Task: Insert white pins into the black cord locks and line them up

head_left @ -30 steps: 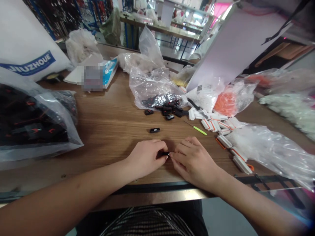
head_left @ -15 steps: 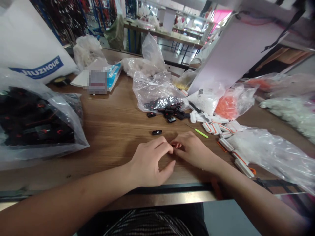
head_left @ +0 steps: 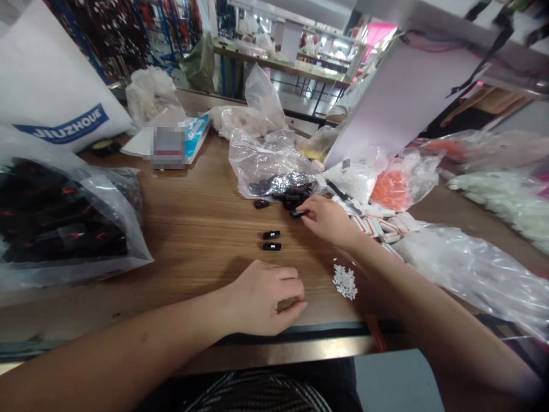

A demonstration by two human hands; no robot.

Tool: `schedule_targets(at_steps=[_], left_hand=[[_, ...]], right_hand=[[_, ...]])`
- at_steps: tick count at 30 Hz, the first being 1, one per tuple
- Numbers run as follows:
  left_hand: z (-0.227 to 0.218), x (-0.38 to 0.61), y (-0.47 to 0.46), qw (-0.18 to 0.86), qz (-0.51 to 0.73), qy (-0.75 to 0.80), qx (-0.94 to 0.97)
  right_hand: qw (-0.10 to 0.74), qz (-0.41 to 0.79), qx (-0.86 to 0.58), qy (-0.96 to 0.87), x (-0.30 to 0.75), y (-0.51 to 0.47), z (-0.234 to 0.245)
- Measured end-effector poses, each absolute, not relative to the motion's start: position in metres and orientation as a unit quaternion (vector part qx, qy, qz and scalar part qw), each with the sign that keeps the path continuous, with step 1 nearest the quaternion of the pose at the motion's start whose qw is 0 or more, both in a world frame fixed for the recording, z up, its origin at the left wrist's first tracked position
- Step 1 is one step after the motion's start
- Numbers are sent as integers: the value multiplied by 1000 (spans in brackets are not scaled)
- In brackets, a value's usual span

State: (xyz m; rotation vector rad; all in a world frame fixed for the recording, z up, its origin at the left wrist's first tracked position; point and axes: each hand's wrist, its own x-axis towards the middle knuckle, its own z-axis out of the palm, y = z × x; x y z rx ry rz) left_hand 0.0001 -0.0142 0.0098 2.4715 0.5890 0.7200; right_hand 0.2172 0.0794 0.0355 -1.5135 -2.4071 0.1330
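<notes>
The right hand (head_left: 328, 222), fingers half open, touches a black plastic clip (head_left: 297, 213) at the edge of a pile. The left hand (head_left: 266, 298) lies curled near the front edge of the worktop (head_left: 193, 274), its grip unclear. Two more clips (head_left: 271, 240) sit between the hands, with white bits (head_left: 345, 281) off to the right.

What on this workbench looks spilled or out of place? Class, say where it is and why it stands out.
A small scatter of loose white pieces lies on the bare wood tabletop, below the right hand. It looks spilled because it is an untidy, unbagged clump, set apart from the black plastic pieces.
</notes>
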Motion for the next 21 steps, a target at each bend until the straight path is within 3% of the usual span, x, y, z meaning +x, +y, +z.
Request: schedule_targets(at_steps=[8,17,21], left_hand=[[5,-1,-11,262,256,241,899],[-1,3,-10,267,250,356,860],[0,5,-12,282,220,362,861]], right_hand=[[106,49,-502,-857,222,88,24],[9,49,-556,-830,209,1,43],[4,48,-548,-835,195,-27,47]])
